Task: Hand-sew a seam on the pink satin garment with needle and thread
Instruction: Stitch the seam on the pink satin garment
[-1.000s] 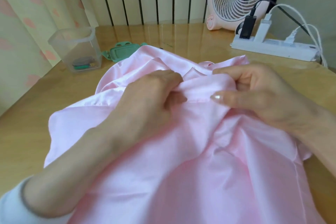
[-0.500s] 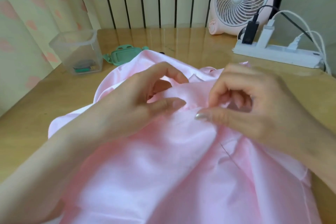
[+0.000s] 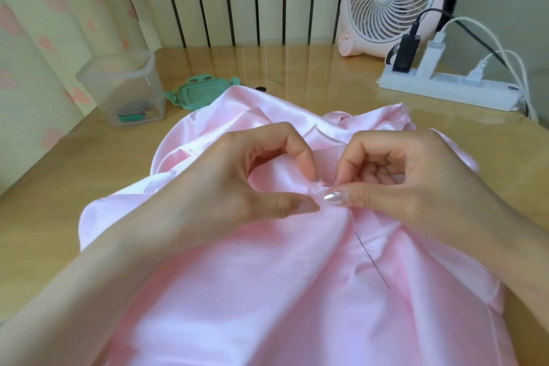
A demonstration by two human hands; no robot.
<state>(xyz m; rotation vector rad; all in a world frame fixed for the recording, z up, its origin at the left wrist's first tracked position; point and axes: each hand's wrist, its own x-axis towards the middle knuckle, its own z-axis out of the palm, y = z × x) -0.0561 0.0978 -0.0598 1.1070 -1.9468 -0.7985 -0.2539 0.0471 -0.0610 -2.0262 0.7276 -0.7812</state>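
Note:
The pink satin garment (image 3: 252,291) lies bunched across the wooden table (image 3: 44,187). My left hand (image 3: 246,184) pinches a small gathered fold of the satin between thumb and forefinger. My right hand (image 3: 401,187) meets it from the right, thumb and forefinger pinching at the same fold. A thin dark line, either thread or the needle (image 3: 372,260), runs down over the fabric below my right thumb. I cannot tell whether the right fingers hold the needle itself.
A clear plastic box (image 3: 124,89) with small sewing items stands at the left, its green lid (image 3: 199,92) beside it. A pink desk fan (image 3: 392,0) and a white power strip (image 3: 445,88) with cables sit at the back right. Curtains hang on the left.
Both hands have let go of their broad grip on the folded edge and drawn together, fingertips now pinching one small spot. The dark thread line has come into view.

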